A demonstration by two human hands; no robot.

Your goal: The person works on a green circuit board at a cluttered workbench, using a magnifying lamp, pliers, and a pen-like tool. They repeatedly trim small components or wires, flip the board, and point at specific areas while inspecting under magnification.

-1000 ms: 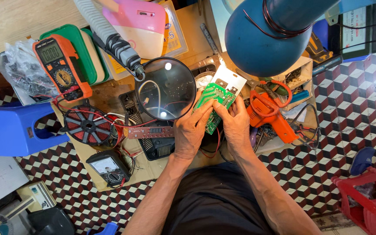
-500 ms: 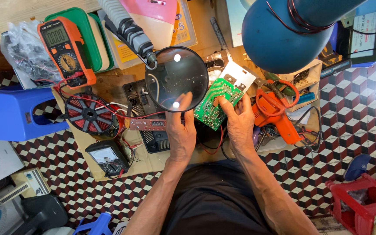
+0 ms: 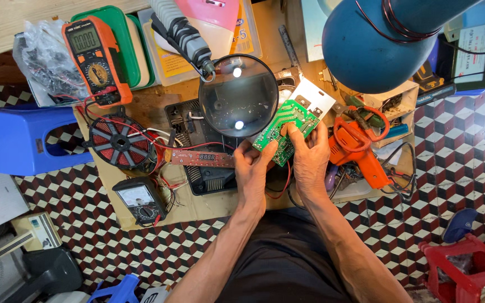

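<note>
At frame centre, both your hands pinch the green board [image 3: 285, 130]: left hand [image 3: 252, 168] on its lower edge, right hand [image 3: 309, 157] on its right side. Board has tilted up beside the magnifier [image 3: 238, 104] since a second ago; inspection seems underway.

Hemmed in closely: round glass magnifier on a grey flexible arm [image 3: 238, 96] just left of and above the green circuit board [image 3: 285, 130], orange soldering gun [image 3: 358, 150] touching-close on the right, big blue lamp shade [image 3: 383, 42] overhanging the far side. Left blocked by red copper coil disc [image 3: 122, 142], wires and narrow brown display board [image 3: 202, 157]. Open only toward the body, over the chequered floor [image 3: 158, 247].
</note>
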